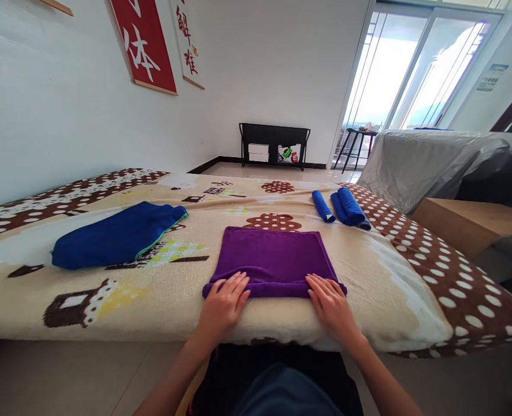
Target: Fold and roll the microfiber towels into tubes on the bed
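A purple towel [273, 254] lies flat on the bed in front of me, its near edge turned up into a thin roll. My left hand [225, 300] rests on the left end of that roll, fingers stretched over it. On the right end lies my right hand [329, 300], its fingers likewise extended and pressed on the cloth. To the left is a dark blue towel [117, 237] with green edging, loosely folded. Beyond the purple towel at the right lie rolled blue towels, a thin roll [323, 206] beside a thicker roll [349, 207].
A cream patterned blanket [264, 320] with brown dotted borders covers the bed. A cardboard box [468, 225] and a plastic-covered piece of furniture [412, 162] stand at the right. A black rack [275, 136] is against the far wall, with a stool [355, 144] near the glass door.
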Demonstrator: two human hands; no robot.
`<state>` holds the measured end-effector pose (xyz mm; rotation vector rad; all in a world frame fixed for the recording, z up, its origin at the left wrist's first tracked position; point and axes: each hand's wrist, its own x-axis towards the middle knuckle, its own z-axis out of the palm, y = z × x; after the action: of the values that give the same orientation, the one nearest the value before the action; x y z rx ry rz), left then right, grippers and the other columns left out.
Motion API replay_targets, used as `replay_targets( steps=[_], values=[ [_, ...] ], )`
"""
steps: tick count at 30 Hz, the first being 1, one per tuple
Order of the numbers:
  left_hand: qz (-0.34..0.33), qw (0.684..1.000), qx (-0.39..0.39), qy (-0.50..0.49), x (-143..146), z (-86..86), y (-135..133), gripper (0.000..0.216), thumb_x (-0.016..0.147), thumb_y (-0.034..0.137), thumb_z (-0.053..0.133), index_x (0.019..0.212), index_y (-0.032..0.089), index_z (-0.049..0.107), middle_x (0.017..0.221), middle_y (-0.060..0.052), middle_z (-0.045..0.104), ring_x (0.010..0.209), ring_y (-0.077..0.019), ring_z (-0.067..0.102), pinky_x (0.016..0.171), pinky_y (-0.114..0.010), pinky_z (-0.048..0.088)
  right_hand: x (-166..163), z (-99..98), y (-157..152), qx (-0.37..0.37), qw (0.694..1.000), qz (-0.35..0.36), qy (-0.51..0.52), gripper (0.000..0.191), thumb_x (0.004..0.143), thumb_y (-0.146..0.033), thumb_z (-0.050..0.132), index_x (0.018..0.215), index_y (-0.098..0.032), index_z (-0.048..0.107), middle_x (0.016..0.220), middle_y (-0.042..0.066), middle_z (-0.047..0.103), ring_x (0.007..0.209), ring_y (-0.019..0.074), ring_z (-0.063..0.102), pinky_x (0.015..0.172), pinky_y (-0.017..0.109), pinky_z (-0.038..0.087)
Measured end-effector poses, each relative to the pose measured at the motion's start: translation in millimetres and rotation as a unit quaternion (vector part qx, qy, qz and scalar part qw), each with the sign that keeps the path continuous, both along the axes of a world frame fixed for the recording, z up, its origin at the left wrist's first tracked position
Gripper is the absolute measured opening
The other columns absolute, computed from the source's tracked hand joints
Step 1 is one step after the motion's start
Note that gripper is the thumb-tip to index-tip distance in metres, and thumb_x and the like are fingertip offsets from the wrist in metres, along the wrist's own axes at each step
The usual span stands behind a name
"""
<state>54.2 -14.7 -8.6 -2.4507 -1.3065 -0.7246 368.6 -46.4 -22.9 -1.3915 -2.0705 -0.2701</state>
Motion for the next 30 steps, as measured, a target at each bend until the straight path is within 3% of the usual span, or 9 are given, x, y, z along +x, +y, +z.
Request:
replay_targets(
  steps=[4, 8, 11, 13, 19, 23, 25, 27, 30],
  values=[
    [0.08, 0.996, 0.03, -0.004, -26.3, 3.3, -4.5, 0.035, 0.099, 0.027, 0.043, 0.126, 0.019, 0.063, 0.135, -0.011, 0.063, 0.129, -0.0294, 0.056, 0.108, -0.053, 0.028, 26.8, -0.3, -4.5, 0.038, 0.998, -0.054, 0.007, 0.034, 0.101, -0.027, 0.043, 0.129, -0.018, 0.061, 0.132, 0.008, 0.064, 0.125, 0.0243, 0.057, 0.106, 0.044, 0.038],
    [-0.011, 1.0, 0.003, 0.001, 22.2, 13.8, -12.8, 0.044, 0.094, 0.012, 0.038, 0.133, 0.017, 0.059, 0.141, -0.009, 0.059, 0.133, -0.0227, 0.052, 0.109, -0.044, 0.033, -10.9, 15.0, -7.8, 0.028, 0.999, 0.021, 0.016, 0.033, 0.1, -0.022, 0.043, 0.127, -0.02, 0.062, 0.128, 0.007, 0.066, 0.119, 0.0221, 0.059, 0.103, 0.042, 0.041],
    [-0.087, 0.993, -0.073, 0.017, 63.5, 20.6, -10.7, 0.042, 0.099, 0.02, 0.037, 0.138, 0.018, 0.055, 0.141, -0.006, 0.059, 0.131, -0.0179, 0.054, 0.106, -0.036, 0.04, -43.5, 26.6, -2.3, -0.032, 0.996, 0.084, 0.01, 0.033, 0.101, -0.03, 0.046, 0.129, -0.023, 0.061, 0.126, 0.006, 0.068, 0.114, 0.0198, 0.061, 0.1, 0.038, 0.045],
    [-0.059, 0.993, -0.102, 0.014, 70.3, 22.0, -4.1, 0.041, 0.102, 0.031, 0.036, 0.136, 0.02, 0.056, 0.142, -0.006, 0.058, 0.133, -0.0197, 0.053, 0.106, -0.039, 0.041, -46.2, 28.0, 4.8, -0.056, 0.997, 0.06, 0.006, 0.036, 0.101, -0.037, 0.046, 0.13, -0.023, 0.061, 0.129, 0.005, 0.066, 0.118, 0.0206, 0.06, 0.1, 0.039, 0.045],
    [0.124, 0.988, -0.093, 0.0, -5.1, 13.3, 14.1, 0.047, 0.101, 0.046, 0.037, 0.138, 0.024, 0.056, 0.147, -0.007, 0.052, 0.138, -0.0261, 0.046, 0.11, -0.048, 0.037, 27.1, 6.1, 12.5, -0.052, 0.995, -0.088, -0.014, 0.044, 0.103, -0.046, 0.038, 0.133, -0.023, 0.06, 0.14, 0.006, 0.059, 0.133, 0.0233, 0.051, 0.109, 0.045, 0.038],
    [0.172, 0.984, -0.05, -0.005, -32.3, 11.0, 9.4, 0.044, 0.1, 0.039, 0.038, 0.134, 0.021, 0.06, 0.144, -0.013, 0.054, 0.137, -0.0312, 0.047, 0.114, -0.062, 0.025, 45.0, 3.5, 1.6, -0.016, 0.992, -0.124, -0.025, 0.041, 0.103, -0.038, 0.037, 0.129, -0.021, 0.063, 0.14, 0.008, 0.058, 0.136, 0.027, 0.048, 0.111, 0.051, 0.033],
    [0.134, 0.991, -0.026, -0.009, -18.2, 14.7, 5.0, 0.042, 0.1, 0.028, 0.037, 0.132, 0.019, 0.062, 0.142, -0.014, 0.056, 0.137, -0.0307, 0.048, 0.114, -0.063, 0.024, 27.5, 10.9, -3.4, 0.005, 0.994, -0.105, -0.016, 0.037, 0.102, -0.03, 0.038, 0.125, -0.02, 0.066, 0.139, 0.008, 0.059, 0.135, 0.0273, 0.049, 0.111, 0.052, 0.033],
    [0.03, 0.999, -0.043, 0.0, 9.5, 20.1, 1.4, 0.042, 0.098, 0.023, 0.038, 0.135, 0.02, 0.059, 0.141, -0.012, 0.057, 0.134, -0.0255, 0.052, 0.112, -0.053, 0.034, -1.2, 20.6, -5.1, -0.006, 0.999, -0.03, -0.009, 0.037, 0.102, -0.026, 0.038, 0.127, -0.022, 0.065, 0.137, 0.007, 0.061, 0.132, 0.0231, 0.053, 0.109, 0.046, 0.038],
    [-0.103, 0.989, -0.107, 0.022, 52.6, 26.7, 2.6, 0.042, 0.101, 0.029, 0.038, 0.14, 0.021, 0.054, 0.141, -0.009, 0.059, 0.131, -0.0189, 0.055, 0.106, -0.038, 0.044, -41.1, 31.2, 3.6, -0.057, 0.995, 0.083, -0.008, 0.039, 0.102, -0.029, 0.04, 0.138, -0.026, 0.057, 0.136, 0.005, 0.062, 0.128, 0.0173, 0.056, 0.106, 0.038, 0.044]
  ],
)
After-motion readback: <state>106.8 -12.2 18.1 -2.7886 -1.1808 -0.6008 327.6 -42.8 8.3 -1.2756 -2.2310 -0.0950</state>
